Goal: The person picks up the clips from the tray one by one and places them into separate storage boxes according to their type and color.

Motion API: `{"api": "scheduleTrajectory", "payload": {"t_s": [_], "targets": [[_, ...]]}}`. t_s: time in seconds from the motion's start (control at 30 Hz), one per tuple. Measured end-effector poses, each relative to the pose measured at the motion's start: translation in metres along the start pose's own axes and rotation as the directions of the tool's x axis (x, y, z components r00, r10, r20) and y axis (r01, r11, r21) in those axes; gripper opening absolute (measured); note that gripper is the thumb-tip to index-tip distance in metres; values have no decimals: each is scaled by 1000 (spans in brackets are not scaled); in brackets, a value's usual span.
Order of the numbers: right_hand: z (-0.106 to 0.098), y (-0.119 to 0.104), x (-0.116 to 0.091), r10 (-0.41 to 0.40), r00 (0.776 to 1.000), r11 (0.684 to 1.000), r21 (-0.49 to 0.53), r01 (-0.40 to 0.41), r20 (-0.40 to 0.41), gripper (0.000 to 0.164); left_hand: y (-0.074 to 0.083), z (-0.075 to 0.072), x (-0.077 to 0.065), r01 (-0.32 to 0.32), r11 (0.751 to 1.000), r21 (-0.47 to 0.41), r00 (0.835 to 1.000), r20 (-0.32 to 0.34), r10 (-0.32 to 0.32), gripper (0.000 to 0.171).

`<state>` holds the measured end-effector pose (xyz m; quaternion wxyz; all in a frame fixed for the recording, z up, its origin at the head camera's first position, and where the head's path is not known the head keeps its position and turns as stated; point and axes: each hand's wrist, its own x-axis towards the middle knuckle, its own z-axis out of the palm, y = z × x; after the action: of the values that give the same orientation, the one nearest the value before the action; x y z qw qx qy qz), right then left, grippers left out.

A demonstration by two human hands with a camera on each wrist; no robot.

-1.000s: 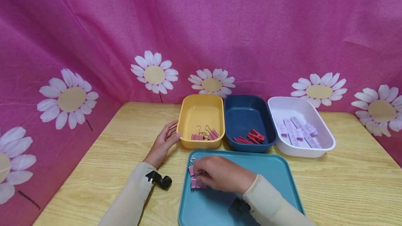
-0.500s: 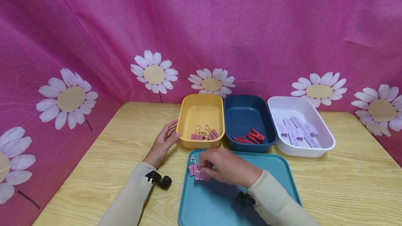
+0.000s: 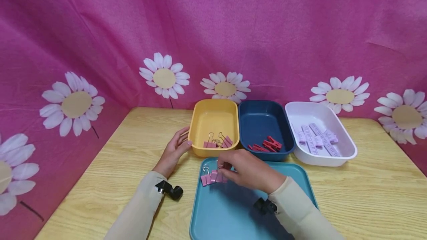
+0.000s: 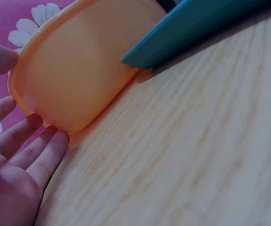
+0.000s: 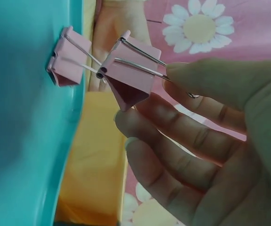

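Observation:
My right hand [image 3: 248,171] pinches the wire handles of a pink binder clip [image 3: 218,176] between thumb and fingers, just above the teal tray [image 3: 230,214]. In the right wrist view the held clip [image 5: 138,66] points down and away from the thumb. A second pink binder clip [image 3: 206,180] lies at the tray's far left corner, beside the held one. My left hand [image 3: 171,155] touches the left side of the yellow bin [image 3: 213,152]. In the left wrist view its extended fingers [image 4: 51,150] rest against the bin's outer wall. Several pink binder clips [image 3: 227,142] lie inside that bin.
Right of the yellow bin stands a navy bin [image 3: 263,119] with several red clothespins [image 3: 272,143]. Beyond it, a white bin [image 3: 337,161] holds lilac ruler-marked strips [image 3: 310,140] with bow shapes. A pink flowered cloth [image 3: 260,29] hangs behind the wooden table [image 3: 360,195].
My right hand has moved away from me and slightly rightward over the tray, carrying the pink binder clip up beside the other one. My left hand stays at the yellow bin.

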<state>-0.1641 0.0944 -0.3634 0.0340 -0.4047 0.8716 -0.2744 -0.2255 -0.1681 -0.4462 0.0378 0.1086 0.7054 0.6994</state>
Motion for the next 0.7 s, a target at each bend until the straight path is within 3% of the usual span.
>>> {"api": "scheduleTrajectory", "payload": {"t_s": [0.3,0.53,0.7], "targets": [[-15,9,0,49,996,997,60,-45,-73,9,-12,-4,4,-12,1000,-12,1000,-16,12,55],[-21,14,2,27,995,996,85,-19,-96,6,-13,-4,4,8,1000,-22,1000,-11,-8,54],[-28,15,5,43,993,995,89,-33,-111,14,-12,-4,6,10,1000,-22,1000,-13,-11,55]]}}
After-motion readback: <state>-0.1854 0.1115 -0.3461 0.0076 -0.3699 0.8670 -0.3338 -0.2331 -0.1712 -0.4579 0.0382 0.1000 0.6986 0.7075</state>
